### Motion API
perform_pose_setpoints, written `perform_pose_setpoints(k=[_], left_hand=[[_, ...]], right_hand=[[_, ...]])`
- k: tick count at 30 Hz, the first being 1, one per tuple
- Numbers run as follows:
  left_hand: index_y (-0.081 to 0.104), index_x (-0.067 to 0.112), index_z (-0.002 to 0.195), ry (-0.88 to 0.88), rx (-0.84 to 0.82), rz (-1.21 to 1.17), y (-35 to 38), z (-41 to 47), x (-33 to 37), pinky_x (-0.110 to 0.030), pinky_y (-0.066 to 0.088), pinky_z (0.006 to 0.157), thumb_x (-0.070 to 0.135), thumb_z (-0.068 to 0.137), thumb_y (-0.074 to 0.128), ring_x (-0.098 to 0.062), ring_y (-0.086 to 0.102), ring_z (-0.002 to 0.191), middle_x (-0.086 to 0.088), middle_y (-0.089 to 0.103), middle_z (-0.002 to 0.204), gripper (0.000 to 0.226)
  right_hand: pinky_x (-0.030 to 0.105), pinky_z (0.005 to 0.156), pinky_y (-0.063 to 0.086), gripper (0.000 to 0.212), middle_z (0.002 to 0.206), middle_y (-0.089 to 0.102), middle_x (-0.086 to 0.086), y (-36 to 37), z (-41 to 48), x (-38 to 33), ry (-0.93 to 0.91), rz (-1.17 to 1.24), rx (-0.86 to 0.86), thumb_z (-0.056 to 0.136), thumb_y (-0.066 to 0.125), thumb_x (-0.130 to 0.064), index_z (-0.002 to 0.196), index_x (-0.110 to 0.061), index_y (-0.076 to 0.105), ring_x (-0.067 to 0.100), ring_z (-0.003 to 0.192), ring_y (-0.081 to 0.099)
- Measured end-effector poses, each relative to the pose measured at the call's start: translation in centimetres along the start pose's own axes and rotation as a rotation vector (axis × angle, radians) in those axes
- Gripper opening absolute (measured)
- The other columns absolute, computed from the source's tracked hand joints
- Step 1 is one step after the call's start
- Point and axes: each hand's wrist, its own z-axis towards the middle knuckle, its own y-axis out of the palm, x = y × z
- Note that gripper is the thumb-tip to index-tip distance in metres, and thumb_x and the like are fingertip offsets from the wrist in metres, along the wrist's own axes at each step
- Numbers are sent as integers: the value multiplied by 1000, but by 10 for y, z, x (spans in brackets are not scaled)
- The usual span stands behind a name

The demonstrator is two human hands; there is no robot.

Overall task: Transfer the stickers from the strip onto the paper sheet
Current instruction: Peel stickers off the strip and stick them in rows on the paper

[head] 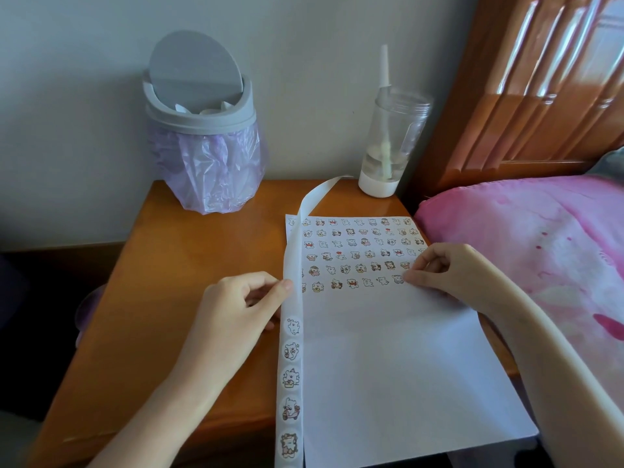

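Two hands: both over the wooden table; the left hand pinches the strip; the right hand rests on the sheet
Left grip: thumb and fingers closed narrowly on the strip's left edge, just above its remaining stickers
Right grip: fingers curled, thumb and forefinger tips together at the right end of the lowest sticker row; I cannot tell whether a sticker lies between them
Strip: runs from the near edge up along the sheet's left side, then arches towards the bottle; upper part bare
Strip stickers: five in view, in single file
Paper sheet: flat on the table; rows of placed stickers fill its far part; near part blank
Behind: grey bin with a purple liner at the far left; clear bottle at the far right
Right side: pink bedcover
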Motion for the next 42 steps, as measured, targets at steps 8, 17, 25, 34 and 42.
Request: perform_pose_setpoints(k=[8, 17, 25, 34, 42], left_hand=[[71, 24, 72, 15, 3, 19, -1, 0, -2, -13, 51, 52, 27, 90, 60, -5, 67, 60, 14, 72, 70, 21], [71, 25, 71, 12, 11, 18, 0, 0, -2, -10, 47, 49, 28, 89, 60, -5, 66, 58, 16, 71, 68, 21], [71, 25, 71, 13, 14, 23, 0, 0, -1, -11, 49, 50, 28, 89, 60, -5, 66, 57, 15, 71, 68, 21], [71, 19, 73, 7, 62, -87, -1, 0, 3, -8, 42, 45, 22, 91, 59, -4, 62, 50, 8, 72, 67, 22], [67, 13, 68, 53, 203, -194, -3, -1, 6, -13, 41, 48, 28, 91, 59, -7, 56, 47, -1, 64, 57, 29]], right_hand=[[18, 51, 35, 15, 64, 59, 4, -4, 2, 6, -67, -44, 2, 84, 68, -11, 93, -17, 57, 2, 44, 44], [31, 62, 39, 27, 67, 58, -1, -8, 0, 6, -20, 17, -83, 75, 78, -22, 92, -20, 57, 15, 60, 48], [27, 58, 40, 26, 63, 64, 2, -6, 4, 7, -25, 9, -41, 78, 76, -27, 93, -23, 56, 8, 55, 51], [22, 53, 38, 6, 64, 64, -1, 11, -6, -15, -120, 38, 141, 88, 64, -18, 87, -20, 58, 5, 50, 51], [34, 63, 57, 8, 79, 72, 0, 73, -57, -95, -305, 481, -132, 83, 70, -24, 88, -22, 64, 16, 71, 68]])
